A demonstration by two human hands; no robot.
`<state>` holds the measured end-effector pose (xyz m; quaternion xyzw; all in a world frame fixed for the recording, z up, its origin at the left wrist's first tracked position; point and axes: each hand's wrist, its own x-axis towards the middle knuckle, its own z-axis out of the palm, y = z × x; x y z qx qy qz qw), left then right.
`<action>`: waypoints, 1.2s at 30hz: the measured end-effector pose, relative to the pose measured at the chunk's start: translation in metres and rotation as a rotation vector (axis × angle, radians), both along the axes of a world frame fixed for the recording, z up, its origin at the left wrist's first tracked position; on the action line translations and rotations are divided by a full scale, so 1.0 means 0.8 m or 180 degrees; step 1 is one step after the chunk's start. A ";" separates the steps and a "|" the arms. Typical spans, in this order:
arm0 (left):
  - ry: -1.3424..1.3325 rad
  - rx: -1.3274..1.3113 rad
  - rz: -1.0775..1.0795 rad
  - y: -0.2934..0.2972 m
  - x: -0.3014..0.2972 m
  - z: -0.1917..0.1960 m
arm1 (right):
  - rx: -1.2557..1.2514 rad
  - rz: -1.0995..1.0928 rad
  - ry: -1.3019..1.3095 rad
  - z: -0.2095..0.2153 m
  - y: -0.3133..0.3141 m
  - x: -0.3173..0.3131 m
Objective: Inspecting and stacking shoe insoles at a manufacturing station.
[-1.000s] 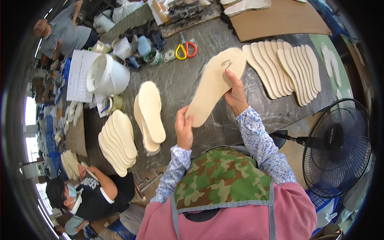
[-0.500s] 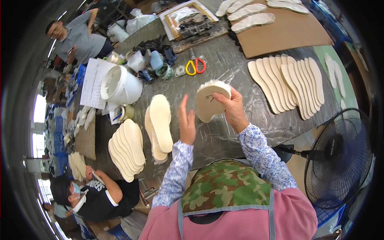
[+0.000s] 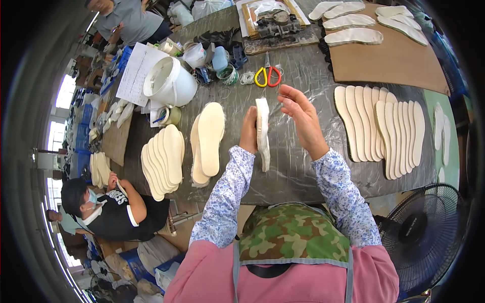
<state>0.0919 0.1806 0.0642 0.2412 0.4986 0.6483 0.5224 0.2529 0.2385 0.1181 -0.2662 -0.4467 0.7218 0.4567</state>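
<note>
My left hand (image 3: 248, 130) holds a cream insole (image 3: 262, 134) with a fluffy white side, seen edge-on above the table. Some of that hand's fingers are hidden behind it. Just to the right, my right hand (image 3: 303, 120) is open, fingers stretched out and apart from the insole. Left of my hands, a fleecy insole (image 3: 211, 139) rests partly over another, beside a fanned stack of insoles (image 3: 164, 159). Two overlapping fanned rows of insoles lie on the right, the nearer row (image 3: 401, 139) partly covering the other row (image 3: 356, 121).
Scissors (image 3: 268, 73) with yellow and red handles lie ahead, near a white bucket (image 3: 172, 83) and small containers. Brown board (image 3: 389, 60) at far right carries white insoles. A black fan (image 3: 422, 232) stands right; a masked person (image 3: 121, 212) sits left, another stands far left.
The insole has passed from my right hand to my left and turned edge-on. My right hand has let go and opened. The whole view has shifted.
</note>
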 end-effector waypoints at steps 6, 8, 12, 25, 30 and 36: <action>0.2097 -0.0120 0.0331 -0.025 -0.019 -0.015 | 0.1187 0.0302 -0.1390 -0.030 -0.019 -0.039; 0.1893 -0.0236 0.0210 -0.053 -0.032 -0.026 | 0.0558 0.0454 -0.0865 -0.064 -0.003 -0.049; 0.2283 -0.1126 -0.0499 -0.149 -0.079 -0.043 | -0.0842 0.0522 -0.0128 -0.113 0.011 -0.109; 0.5884 -0.2083 0.0439 -0.149 -0.160 -0.064 | 0.1536 0.0279 -0.1556 -0.147 0.160 -0.143; 0.5729 -0.2248 -0.0043 -0.131 -0.116 -0.028 | 0.1588 -0.1700 -0.2374 -0.121 0.363 0.106; 0.6031 -0.1669 0.0022 -0.078 -0.057 0.014 | 0.1108 -0.3354 -0.3069 -0.096 0.539 0.324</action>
